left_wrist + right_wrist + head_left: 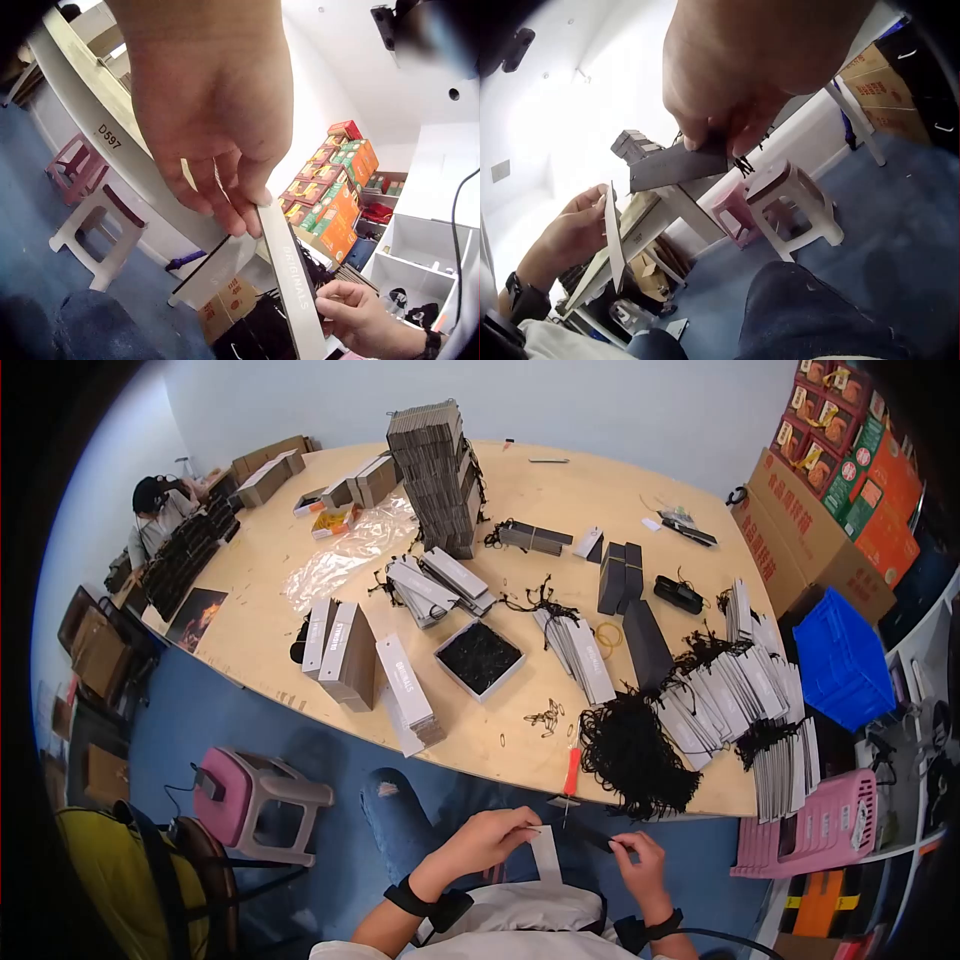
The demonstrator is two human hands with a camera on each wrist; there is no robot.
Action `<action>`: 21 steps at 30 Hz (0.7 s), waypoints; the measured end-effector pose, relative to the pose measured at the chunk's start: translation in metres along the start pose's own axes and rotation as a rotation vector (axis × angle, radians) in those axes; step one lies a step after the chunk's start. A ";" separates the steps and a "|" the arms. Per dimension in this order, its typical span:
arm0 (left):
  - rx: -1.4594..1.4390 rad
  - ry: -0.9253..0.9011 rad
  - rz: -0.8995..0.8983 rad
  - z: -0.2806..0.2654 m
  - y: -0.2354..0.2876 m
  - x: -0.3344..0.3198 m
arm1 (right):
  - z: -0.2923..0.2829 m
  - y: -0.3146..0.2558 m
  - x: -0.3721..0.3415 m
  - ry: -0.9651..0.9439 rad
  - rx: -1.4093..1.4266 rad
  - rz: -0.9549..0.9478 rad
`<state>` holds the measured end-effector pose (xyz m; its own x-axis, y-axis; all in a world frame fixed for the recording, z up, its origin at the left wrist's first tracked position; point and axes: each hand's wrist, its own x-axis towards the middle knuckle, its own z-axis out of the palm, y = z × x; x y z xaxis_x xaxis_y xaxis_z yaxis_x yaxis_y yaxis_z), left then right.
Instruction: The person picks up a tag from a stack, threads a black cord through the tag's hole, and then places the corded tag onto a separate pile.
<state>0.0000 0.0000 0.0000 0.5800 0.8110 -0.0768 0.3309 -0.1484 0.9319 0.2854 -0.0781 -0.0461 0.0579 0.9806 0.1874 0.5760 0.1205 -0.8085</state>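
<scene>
Hiding partly under fingers [696, 133], dark card [676, 166]

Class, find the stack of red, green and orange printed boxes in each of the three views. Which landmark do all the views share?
Head view: the red, green and orange printed boxes are at upper right, next to a large brown carton.
Left wrist view: right of centre, above the right hand.
Right wrist view: not in it.
Shared landmark: the blue floor.

Tabletop [340, 650] — smooth pale wood; tags [546, 854] — matt card
</scene>
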 end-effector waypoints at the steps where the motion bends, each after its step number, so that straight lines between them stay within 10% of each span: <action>1: 0.005 -0.010 -0.004 0.003 0.001 0.000 | 0.001 0.000 0.001 0.031 -0.013 -0.025; 21: 0.214 0.104 0.142 0.033 0.000 0.017 | 0.033 0.010 0.030 -0.005 -0.207 -0.225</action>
<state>0.0341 -0.0053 -0.0132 0.5556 0.8259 0.0961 0.4080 -0.3715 0.8340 0.2661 -0.0421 -0.0672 -0.0938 0.9338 0.3453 0.7281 0.3009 -0.6158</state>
